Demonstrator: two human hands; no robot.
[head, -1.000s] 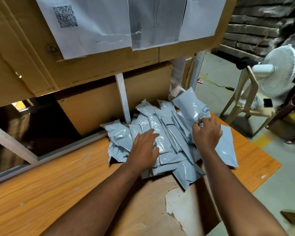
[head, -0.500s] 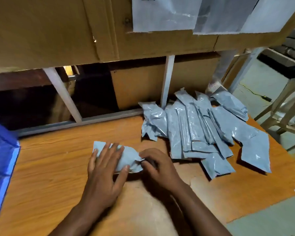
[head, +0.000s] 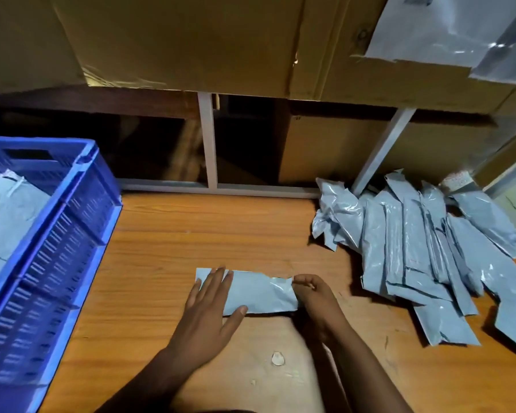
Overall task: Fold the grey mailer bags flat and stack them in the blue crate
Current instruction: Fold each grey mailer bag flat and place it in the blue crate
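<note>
One grey mailer bag [head: 261, 292] lies flat on the wooden table [head: 167, 251] in front of me. My left hand [head: 209, 311] presses its left end with straight fingers. My right hand [head: 313, 296] pinches the bag's right end with curled fingers. A pile of several more grey mailer bags [head: 414, 248] lies at the right. The blue crate [head: 51, 254] stands at the left, with folded grey bags [head: 6, 216] inside it.
Brown cardboard boxes [head: 191, 40] hang over the back of the table, with white frame bars [head: 207, 141] below them. Papers [head: 429, 28] are taped at the top right. The table's surface is chipped near my wrists [head: 277, 359].
The view has swung left and the blue crate has come into sight. The bag under my hands has gone from crumpled to flat, and my right hand has shifted to its right end.
</note>
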